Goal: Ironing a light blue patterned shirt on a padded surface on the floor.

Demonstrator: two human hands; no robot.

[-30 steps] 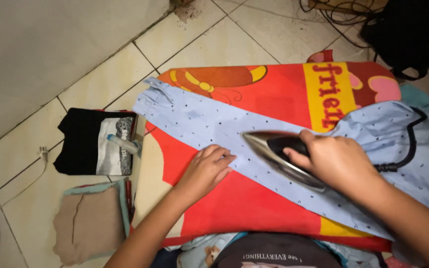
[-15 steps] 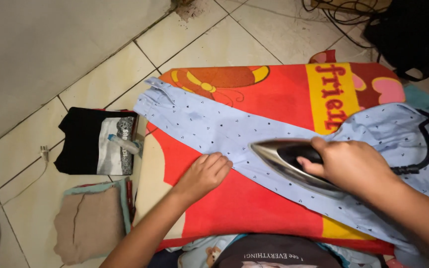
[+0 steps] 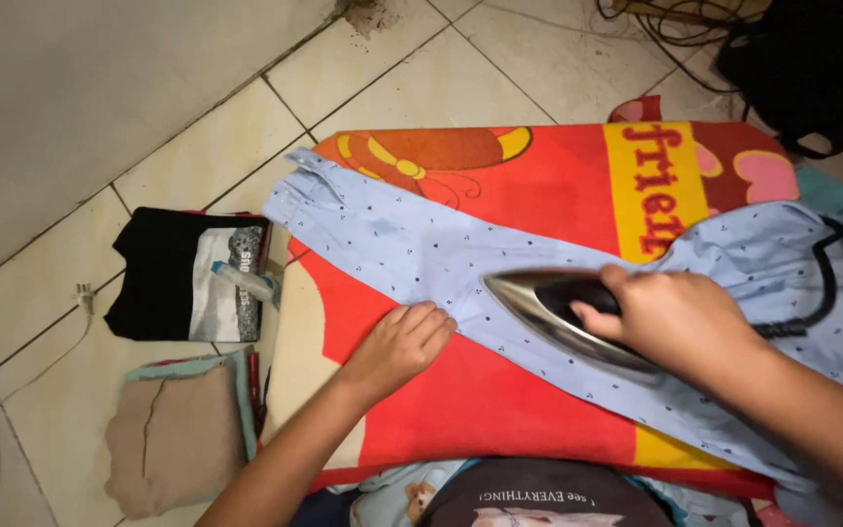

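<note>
A light blue dotted shirt sleeve (image 3: pixel 382 239) lies stretched across a red and yellow cloth-covered pad (image 3: pixel 500 400) on the floor. My right hand (image 3: pixel 670 317) grips the black handle of a silver iron (image 3: pixel 539 298), which rests on the sleeve with its tip pointing left. A black cord (image 3: pixel 822 283) runs from the iron over the shirt body at the right. My left hand (image 3: pixel 402 342) lies flat, fingers pressing the sleeve's lower edge just left of the iron.
A folded black shirt (image 3: pixel 163 278) with a small spray bottle (image 3: pixel 244 283) on it lies on the tiled floor at left. Below it is a folded tan cloth (image 3: pixel 173 439). Dark bags and cables (image 3: pixel 792 59) sit at top right.
The iron slid right and down along the sleeve half a second ago, and has now come slightly back to the left. My left hand has stayed almost still.
</note>
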